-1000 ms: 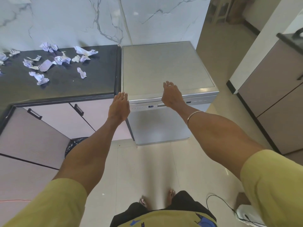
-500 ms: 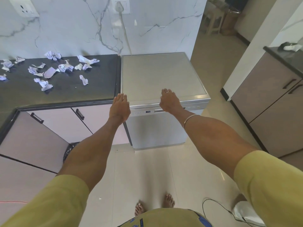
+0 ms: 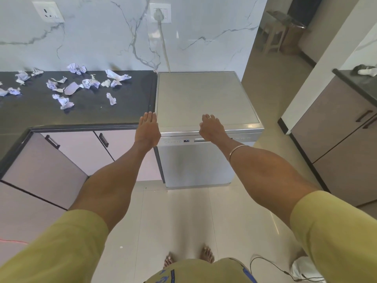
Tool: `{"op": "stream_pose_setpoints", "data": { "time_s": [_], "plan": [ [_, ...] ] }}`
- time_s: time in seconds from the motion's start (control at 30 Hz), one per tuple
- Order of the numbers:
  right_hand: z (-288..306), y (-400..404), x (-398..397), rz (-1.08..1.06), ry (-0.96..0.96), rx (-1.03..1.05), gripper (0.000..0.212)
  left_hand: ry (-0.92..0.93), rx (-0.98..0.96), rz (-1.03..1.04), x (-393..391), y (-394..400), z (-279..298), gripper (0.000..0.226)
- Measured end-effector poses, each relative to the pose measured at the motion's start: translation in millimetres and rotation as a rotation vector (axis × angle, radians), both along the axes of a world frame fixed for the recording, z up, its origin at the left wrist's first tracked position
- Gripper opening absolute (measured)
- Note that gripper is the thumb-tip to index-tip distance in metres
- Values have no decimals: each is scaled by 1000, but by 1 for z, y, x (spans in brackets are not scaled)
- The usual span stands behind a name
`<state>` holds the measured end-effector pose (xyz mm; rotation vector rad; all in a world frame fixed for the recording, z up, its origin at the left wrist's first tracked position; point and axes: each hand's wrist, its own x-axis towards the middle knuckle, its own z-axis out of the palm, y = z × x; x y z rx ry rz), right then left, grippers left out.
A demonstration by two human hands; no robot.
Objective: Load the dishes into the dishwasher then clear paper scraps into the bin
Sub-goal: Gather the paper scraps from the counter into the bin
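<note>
Before you stands the dishwasher, door closed; your left hand and right hand reach toward its front edge, fingers straight, holding nothing; no dishes show; scraps litter the counter, none binned yet.

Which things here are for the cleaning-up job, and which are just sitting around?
For the job:
silver steel dishwasher, door shut
crumpled white paper scraps on the black stone counter
open left hand and right hand above the dishwasher's front edge

Just lying about:
white wall socket
wooden stool
white cloth on the far counter
</note>
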<state>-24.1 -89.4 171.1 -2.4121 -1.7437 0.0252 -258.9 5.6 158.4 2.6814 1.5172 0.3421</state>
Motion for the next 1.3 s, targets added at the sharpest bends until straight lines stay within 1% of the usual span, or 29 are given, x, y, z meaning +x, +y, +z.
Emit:
{"op": "stream_pose_setpoints", "data": {
  "time_s": [0.17,0.33,0.47,0.63,0.77,0.87,1.0,1.07,1.13,1.3],
  "plan": [
    [3,7,-6,38,10,11,34,-26,-28,43,-6,-3,-1,57],
    [6,20,-14,100,25,10,34,-16,-4,97,-18,-4,4,57],
    [8,30,-26,160,31,-5,35,-71,-31,193,-32,3,1,56],
    [7,51,-48,279,-49,-51,35,-158,-98,343,-53,2,-7,55],
    [1,76,-79,372,-80,-96,35,-150,-117,432,-85,7,-16,53],
    [3,94,-102,366,-29,-83,34,-137,-118,474,-107,16,-21,52],
    [10,128,-147,370,91,-71,34,-124,-107,532,-149,42,-28,50],
    [9,150,-170,391,118,-65,34,-129,-121,556,-169,58,-29,53],
    [4,175,-190,413,115,-70,34,-137,-132,562,-187,77,-28,55],
    [-12,237,-229,465,12,-100,38,-169,-139,592,-226,131,-21,54]
  ]
}}
